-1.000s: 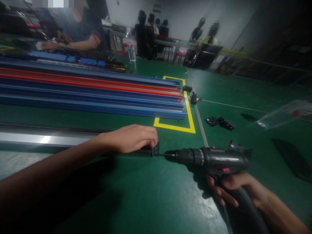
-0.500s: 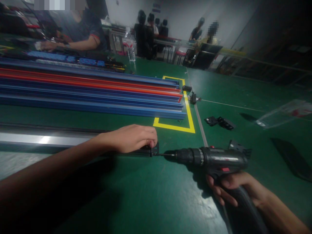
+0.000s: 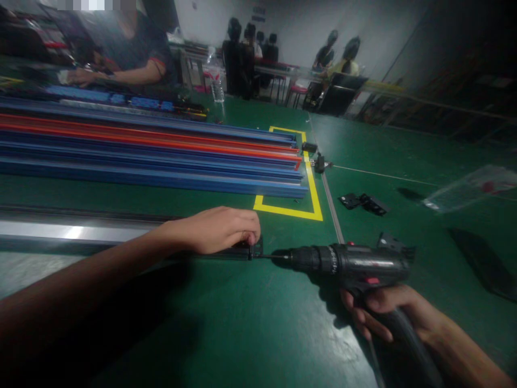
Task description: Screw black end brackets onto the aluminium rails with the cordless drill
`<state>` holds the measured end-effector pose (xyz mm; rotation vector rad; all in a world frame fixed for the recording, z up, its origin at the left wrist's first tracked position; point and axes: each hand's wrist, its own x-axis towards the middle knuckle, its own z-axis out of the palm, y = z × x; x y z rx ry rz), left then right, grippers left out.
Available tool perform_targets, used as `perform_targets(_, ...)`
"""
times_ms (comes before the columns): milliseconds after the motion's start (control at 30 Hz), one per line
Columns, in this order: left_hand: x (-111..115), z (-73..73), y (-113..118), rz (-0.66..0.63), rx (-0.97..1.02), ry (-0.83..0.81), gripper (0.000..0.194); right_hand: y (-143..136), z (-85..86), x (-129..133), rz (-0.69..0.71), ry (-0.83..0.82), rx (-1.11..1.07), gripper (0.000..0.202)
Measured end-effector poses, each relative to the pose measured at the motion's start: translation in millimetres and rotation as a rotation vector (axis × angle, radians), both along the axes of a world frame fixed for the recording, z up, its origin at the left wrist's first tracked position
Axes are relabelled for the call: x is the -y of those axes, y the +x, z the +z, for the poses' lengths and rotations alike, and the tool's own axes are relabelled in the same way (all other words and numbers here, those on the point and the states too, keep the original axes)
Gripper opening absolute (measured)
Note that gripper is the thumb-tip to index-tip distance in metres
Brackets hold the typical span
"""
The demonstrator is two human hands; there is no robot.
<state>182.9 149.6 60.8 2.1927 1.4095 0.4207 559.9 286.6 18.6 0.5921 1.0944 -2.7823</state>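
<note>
My right hand (image 3: 375, 312) is wrapped round the grip of a black power drill (image 3: 371, 264), which lies level and points left. The drill's long thin bit (image 3: 270, 256) reaches a small black end piece (image 3: 256, 249) at the right end of a dark rail with a silvery face (image 3: 72, 230). Over that rail end, my left hand (image 3: 226, 229) is closed, fingers curled down at the end piece. The fingertips partly hide what they grip.
Blue profiles (image 3: 202, 180) and red profiles (image 3: 194, 141) lie behind the rail, ending inside yellow tape (image 3: 288, 215). Small black parts (image 3: 363, 203), a lying bottle (image 3: 472, 187) and a dark flat object (image 3: 480, 261) are at right. A person's arm (image 3: 137, 74) is across the table.
</note>
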Motion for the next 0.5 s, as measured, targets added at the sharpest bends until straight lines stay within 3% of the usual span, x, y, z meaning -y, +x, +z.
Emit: perform_targets(500, -0.8, -1.8, -0.8, 0.003, -0.007, -0.009, 0.023, -0.8, 2.5, 0.1, 0.002, 0.02, 0.03, 0.032)
